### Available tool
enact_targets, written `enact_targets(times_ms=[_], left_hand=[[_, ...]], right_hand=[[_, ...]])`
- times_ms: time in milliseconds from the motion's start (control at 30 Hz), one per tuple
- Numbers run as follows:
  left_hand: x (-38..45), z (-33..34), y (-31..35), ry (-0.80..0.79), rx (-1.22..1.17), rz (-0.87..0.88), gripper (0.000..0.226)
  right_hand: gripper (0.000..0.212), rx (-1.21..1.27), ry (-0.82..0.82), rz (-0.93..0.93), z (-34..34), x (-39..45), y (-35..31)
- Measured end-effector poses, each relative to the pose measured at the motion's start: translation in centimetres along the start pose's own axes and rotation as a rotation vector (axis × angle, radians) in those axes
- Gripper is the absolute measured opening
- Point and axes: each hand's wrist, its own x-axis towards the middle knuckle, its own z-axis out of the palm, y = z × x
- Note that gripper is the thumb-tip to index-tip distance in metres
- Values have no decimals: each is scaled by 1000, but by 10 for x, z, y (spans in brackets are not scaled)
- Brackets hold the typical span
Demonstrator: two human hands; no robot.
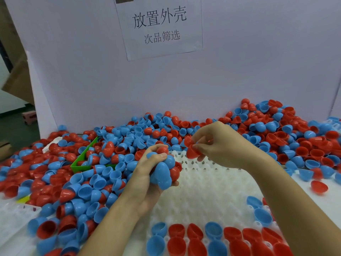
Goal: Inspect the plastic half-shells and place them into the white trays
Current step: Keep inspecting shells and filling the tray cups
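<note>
a white backboard (258,61) stands behind the workbench, a paper sign (160,26) with printed chinese characters taped to it. a green bin (77,164) sits at left; brown cardboard (16,80) leans beyond the board's edge.

The shells (103,163) heaped on the table were red and sky blue, mixed without order. The tray (206,189) was plain white, a grid of round cups; its near rows held red and blue shells. A bin (78,164) among the heap was bright green. The board (258,61) behind was pale lilac-white, its sign (160,26) white with black characters.
</note>
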Motion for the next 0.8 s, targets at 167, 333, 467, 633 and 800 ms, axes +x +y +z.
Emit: enact_targets(times_ms=[167,333,467,633,800], left_hand=[[1,-2,-1,20,9,11,19],[1,-3,-1,29,6,24,18],[2,-5,-1,31,-3,27,18],[4,-7,0,24,10,40,18],[3,-4,-1,11,22,51,18]], right_hand=[[23,84,-1,-36,-11,-5,2],[24,143,-30,-51,-15,-6,2],[5,59,-56,5,-24,-9,5],[8,-58,-95,57,-44,-25,22],[3,-266,-188,160,-41,-51,47]])
